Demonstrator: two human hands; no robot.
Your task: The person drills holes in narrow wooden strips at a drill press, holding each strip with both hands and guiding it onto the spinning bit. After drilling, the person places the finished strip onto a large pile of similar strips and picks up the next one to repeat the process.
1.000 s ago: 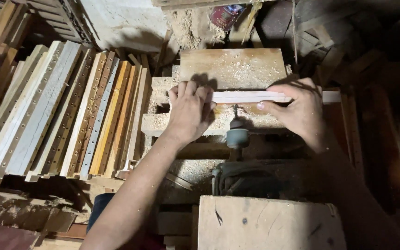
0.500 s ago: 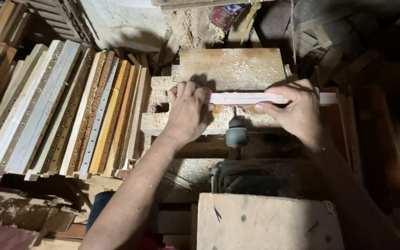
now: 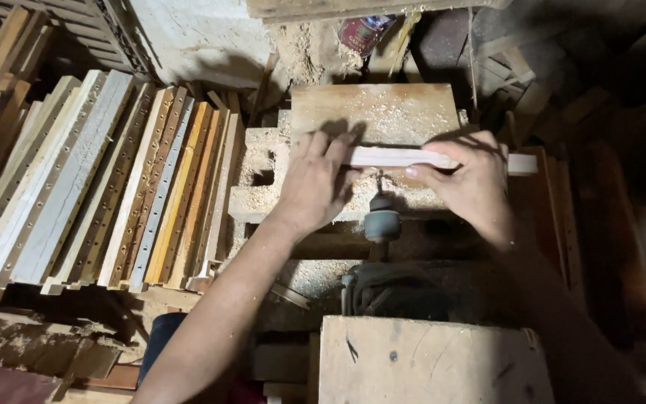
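Note:
A pale wooden strip (image 3: pixel 398 157) lies crosswise on a sawdust-covered wooden work block (image 3: pixel 371 112). My left hand (image 3: pixel 315 183) presses down on its left end. My right hand (image 3: pixel 469 179) grips the strip near its right end, which sticks out past the hand. Between the hands, a horizontal drill chuck with a thin bit (image 3: pixel 381 218) points at the strip's near edge; the bit tip sits right at the wood.
A slanted stack of several long strips with rows of drilled holes (image 3: pixel 114 179) fills the left. A wooden box (image 3: pixel 428 363) stands at the bottom. Scrap wood and dark clutter (image 3: pixel 562 97) lie at the right. A red can (image 3: pixel 360 31) sits at the top.
The strip has shifted slightly to the left between my hands; both hands keep their hold.

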